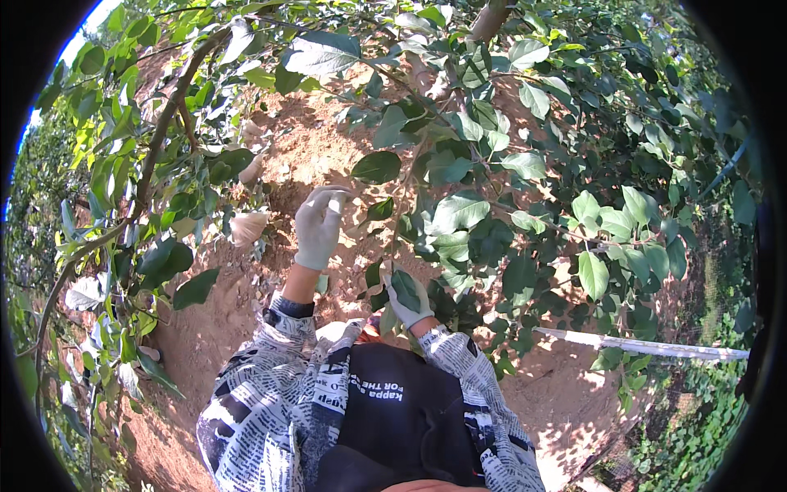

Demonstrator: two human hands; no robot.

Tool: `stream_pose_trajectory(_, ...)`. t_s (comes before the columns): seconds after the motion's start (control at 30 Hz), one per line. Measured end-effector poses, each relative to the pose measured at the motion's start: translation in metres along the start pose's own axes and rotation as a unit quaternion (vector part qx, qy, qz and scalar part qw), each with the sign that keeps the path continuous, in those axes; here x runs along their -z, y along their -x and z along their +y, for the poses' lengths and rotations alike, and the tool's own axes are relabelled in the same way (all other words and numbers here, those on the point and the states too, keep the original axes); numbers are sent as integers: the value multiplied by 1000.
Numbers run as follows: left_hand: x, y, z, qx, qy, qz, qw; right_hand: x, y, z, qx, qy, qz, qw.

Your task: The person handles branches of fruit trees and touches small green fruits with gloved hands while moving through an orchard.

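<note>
My left hand [318, 226], in a pale work glove, is raised over the sunlit soil with its fingers bent toward the right. Nothing shows between its thumb and fingers. Close to its fingertips hang dark green leaves [377, 167] of a broad-leaved tree branch. Lower and to the right, my right hand [424, 312], gloved alike, is among the foliage beside a thin hanging shoot [401, 206]. A leaf [405, 291] covers much of its palm and fingers, so its grip is hidden.
A thick curved branch [161, 132] arches along the left. Pale brown, bag-like things [248, 228] hang near its leaves. At right a white pole [642, 345] crosses in front of wire mesh [710, 289]. Bare soil [206, 332] lies below, and a trunk [490, 21] stands at the top.
</note>
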State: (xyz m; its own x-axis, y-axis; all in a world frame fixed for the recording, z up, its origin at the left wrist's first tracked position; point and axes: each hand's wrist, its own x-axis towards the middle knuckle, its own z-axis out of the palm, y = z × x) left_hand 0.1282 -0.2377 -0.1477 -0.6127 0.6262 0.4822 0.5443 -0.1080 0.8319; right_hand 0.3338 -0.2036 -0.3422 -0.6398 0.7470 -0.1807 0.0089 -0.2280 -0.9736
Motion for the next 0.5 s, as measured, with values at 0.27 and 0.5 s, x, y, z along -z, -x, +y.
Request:
stream_pose_trajectory(0.27,-31,-31,29,-191,-172,-95,962,-12,-23,-17,28,244,-82,966)
stream_pose_trajectory(0.5,-85,-84,10,-174,-441,-266,839,-32,-32,5,3,4,14,1000)
